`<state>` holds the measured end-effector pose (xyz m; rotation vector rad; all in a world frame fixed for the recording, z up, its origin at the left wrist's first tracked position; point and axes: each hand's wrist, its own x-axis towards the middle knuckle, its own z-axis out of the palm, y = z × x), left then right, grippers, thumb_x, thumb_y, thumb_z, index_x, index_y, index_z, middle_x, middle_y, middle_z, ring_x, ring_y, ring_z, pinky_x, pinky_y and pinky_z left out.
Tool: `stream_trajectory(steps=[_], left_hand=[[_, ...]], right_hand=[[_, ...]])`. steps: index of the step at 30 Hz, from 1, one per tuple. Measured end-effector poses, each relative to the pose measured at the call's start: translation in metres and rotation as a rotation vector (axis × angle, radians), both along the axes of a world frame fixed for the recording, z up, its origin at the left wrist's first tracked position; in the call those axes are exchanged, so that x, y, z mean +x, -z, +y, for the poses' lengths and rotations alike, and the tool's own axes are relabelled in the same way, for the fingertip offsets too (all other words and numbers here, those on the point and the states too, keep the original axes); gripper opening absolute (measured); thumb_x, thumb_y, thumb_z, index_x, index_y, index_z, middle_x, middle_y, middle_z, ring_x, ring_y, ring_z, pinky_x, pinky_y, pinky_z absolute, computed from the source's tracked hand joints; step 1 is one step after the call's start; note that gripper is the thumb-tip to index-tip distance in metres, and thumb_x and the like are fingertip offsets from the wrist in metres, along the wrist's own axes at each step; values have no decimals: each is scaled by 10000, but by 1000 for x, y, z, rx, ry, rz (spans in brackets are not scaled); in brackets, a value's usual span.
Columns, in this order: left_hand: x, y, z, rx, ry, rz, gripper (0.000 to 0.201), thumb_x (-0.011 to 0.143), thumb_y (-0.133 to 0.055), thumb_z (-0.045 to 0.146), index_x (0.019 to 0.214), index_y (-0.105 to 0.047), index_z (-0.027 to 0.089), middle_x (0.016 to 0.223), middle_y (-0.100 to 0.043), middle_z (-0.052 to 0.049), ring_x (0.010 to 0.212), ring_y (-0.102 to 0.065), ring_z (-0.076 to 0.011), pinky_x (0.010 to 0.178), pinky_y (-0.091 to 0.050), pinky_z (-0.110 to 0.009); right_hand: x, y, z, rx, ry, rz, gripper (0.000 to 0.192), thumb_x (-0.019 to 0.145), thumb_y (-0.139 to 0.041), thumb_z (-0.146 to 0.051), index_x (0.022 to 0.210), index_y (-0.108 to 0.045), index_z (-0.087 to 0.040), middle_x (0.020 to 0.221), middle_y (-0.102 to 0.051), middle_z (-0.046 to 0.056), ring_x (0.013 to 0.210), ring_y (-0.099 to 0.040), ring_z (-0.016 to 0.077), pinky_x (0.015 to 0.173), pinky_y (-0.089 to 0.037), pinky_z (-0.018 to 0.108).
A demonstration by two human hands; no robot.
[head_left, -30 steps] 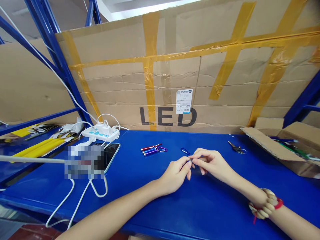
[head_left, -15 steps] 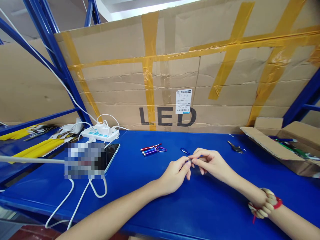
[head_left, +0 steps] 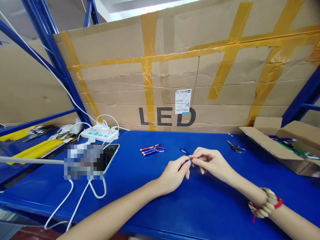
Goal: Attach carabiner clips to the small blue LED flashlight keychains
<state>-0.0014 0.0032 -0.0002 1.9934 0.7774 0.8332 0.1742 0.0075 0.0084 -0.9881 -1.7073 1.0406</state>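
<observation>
Just right of the blue table's middle, my left hand (head_left: 172, 176) and my right hand (head_left: 212, 163) meet fingertip to fingertip. Both are closed in a pinch around a tiny dark, shiny piece (head_left: 190, 160); the fingers cover most of it, so its kind cannot be made out. A blue carabiner (head_left: 184, 151) lies on the table just beyond my fingertips. To the left of it lie several slim metal tubes with clips: a red tube (head_left: 147, 148) and blue-purple tubes (head_left: 150, 152) side by side.
Keys (head_left: 235, 146) lie to the right, near an open cardboard box (head_left: 287, 156) holding pens or similar sticks. On the left are a phone (head_left: 111, 156), a white power strip (head_left: 100, 132) and looping white cables (head_left: 71, 193). A tall cardboard sheet (head_left: 120, 86) stands behind the table.
Hardly anything differs. Both hands keep their pinch at the same place, with only a slight shift of the fingertips and of the camera view.
</observation>
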Motion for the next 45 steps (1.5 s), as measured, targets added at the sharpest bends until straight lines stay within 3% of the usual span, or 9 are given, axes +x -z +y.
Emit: stream_trajectory(steps=[8, 16, 25, 35, 45], left_hand=[[-2, 1, -1, 52, 1, 15, 288, 942, -274, 309, 1108, -455, 159, 702, -516, 18, 688, -492, -108, 685, -370, -220], [-7, -2, -4, 230, -10, 199, 176, 909, -321, 227, 914, -489, 173, 699, -482, 15, 620, -429, -104, 608, -325, -220], [-6, 9, -1, 201, 1, 144, 192, 901, -306, 205, 820, -474, 164, 658, -475, 24, 590, -430, -91, 596, -324, -208], [-5, 7, -3, 224, 21, 149, 193, 901, -310, 177, 821, -484, 155, 631, -472, 29, 561, -425, -82, 591, -323, -197], [-8, -2, 0, 293, 37, 158, 209, 910, -334, 206, 911, -539, 168, 735, -577, 0, 664, -527, -103, 667, -384, -196]], right_hand=[[4, 1, 2, 39, -1, 7, 249, 700, -676, -367, 782, -675, -132, 739, -557, 26, 391, -520, 55, 355, -388, 173], [8, -9, 2, 27, -110, 8, 167, 644, -729, -271, 663, -659, -121, 706, -568, 20, 429, -552, 67, 401, -450, 174], [5, -1, 0, 35, -146, -3, 231, 679, -705, -296, 621, -585, -106, 709, -549, 16, 436, -541, 54, 395, -427, 163], [13, -3, -1, 260, -177, -269, 257, 800, -593, -351, 669, -590, -130, 740, -553, 19, 502, -533, 50, 481, -436, 176], [16, -7, -4, 577, -81, -394, 229, 833, -558, -330, 698, -626, -158, 748, -597, 31, 654, -545, 84, 579, -402, 184]])
